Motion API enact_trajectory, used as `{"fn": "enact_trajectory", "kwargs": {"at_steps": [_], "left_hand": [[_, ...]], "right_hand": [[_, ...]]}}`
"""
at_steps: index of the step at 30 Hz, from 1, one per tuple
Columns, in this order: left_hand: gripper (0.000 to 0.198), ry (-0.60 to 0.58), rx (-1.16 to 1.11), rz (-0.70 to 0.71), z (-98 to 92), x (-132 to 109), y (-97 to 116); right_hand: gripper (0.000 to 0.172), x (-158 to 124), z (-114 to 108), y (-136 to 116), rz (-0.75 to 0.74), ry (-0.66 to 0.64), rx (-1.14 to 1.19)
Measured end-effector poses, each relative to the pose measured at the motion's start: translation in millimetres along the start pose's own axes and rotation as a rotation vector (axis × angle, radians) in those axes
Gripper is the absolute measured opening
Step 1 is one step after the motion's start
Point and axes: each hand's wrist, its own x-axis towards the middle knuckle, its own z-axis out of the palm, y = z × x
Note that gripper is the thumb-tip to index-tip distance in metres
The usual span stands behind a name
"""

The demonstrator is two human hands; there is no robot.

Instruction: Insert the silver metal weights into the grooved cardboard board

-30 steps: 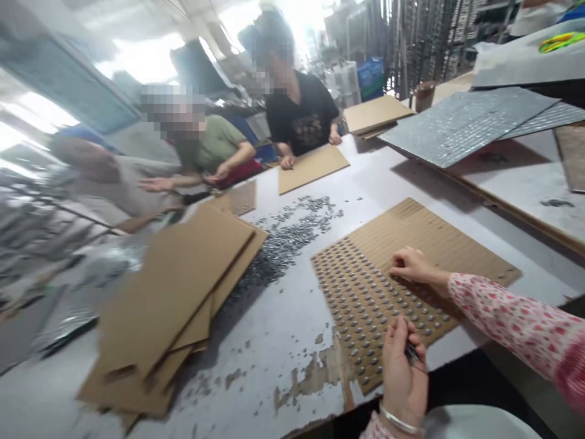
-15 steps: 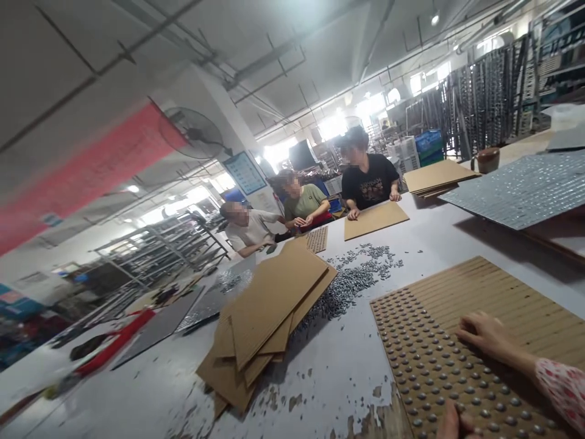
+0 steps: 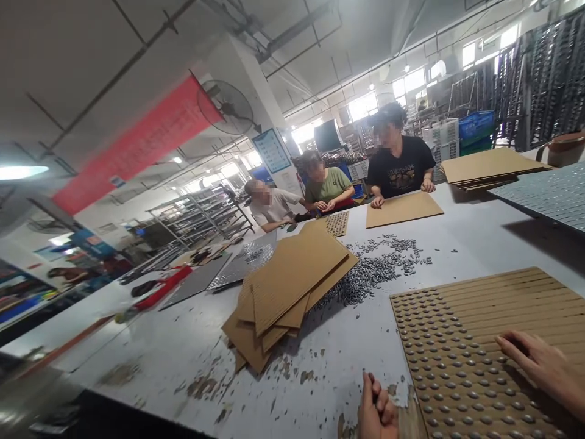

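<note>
A brown cardboard sheet [image 3: 516, 305] with ridged rows lies at the right front of the table. Small grey oval metal pieces [image 3: 450, 385] sit in rows over its left part. My right hand [image 3: 539, 366] rests over the sheet at the edge of the filled rows, fingers closed together and pointing left; what they hold, if anything, is hidden. Off the sheet's left edge, my left hand [image 3: 378, 407] is curled above the worn table front, its contents hidden by the fingers. Beyond the sheet spreads a heap of loose grey metal pieces [image 3: 379, 271].
Stacked cardboard sheets [image 3: 292, 280] stand left of the heap. Farther right are another cardboard stack [image 3: 493, 164], a silvery filled sheet [image 3: 548, 195] and a brown mug [image 3: 567, 149]. Several people sit across the white table [image 3: 183, 353], one at a cardboard sheet [image 3: 404, 210].
My left hand has moved left off the filled rows to beside the sheet. The right hand stays over the sheet. The view has swung left.
</note>
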Motion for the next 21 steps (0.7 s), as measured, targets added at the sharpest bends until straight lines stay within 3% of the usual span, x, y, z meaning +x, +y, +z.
{"fn": "enact_trajectory", "kwargs": {"at_steps": [3, 8, 21], "left_hand": [[0.028, -0.037, 0.036, 0.024, -0.9, 2.3, -0.4], [0.033, -0.084, 0.049, 0.074, -4.2, 3.1, -6.4], [0.013, -0.040, 0.091, 0.062, -1.5, -9.1, -2.2]], "right_hand": [[0.043, -0.7, -3.4, -4.6, 0.025, -0.076, -0.012], [0.043, -1.4, -6.3, -9.2, 0.059, -0.092, -0.032], [0.043, -0.1, -10.8, -8.6, 0.146, -0.081, 0.009]]}}
